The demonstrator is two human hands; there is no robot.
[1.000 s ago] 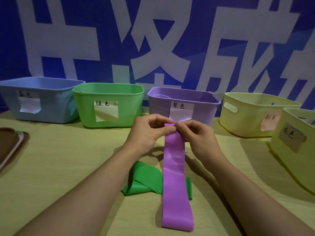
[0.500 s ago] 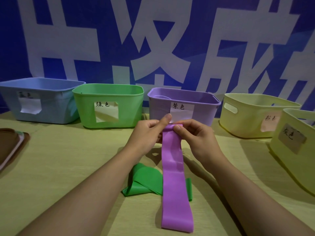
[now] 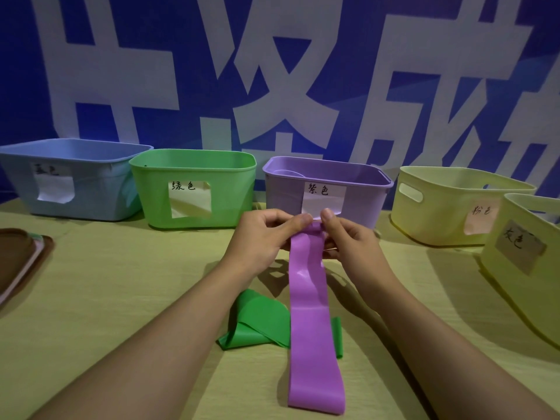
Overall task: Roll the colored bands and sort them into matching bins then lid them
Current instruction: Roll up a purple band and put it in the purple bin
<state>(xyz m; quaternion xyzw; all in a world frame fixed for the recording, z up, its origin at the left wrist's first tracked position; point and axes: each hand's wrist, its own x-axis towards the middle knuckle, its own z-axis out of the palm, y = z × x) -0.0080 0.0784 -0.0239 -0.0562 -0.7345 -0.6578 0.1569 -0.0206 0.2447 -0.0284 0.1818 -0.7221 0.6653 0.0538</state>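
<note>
One head cam only, so no shared view. Looks fwd and down from above the forearms, close in on left hand and right hand at frame centre. Table spreads below and to both sides of the hands; row of bins and blue wall just beyond them.

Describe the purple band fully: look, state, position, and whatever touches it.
The purple band is a wide, flat strip of smooth, slightly glossy material that looks like rubber. Its far end is pinched between the left hand and right hand, where a small roll is starting. The rest runs toward the camera, crossing over the crumpled green band, with its near end on the table.
</note>
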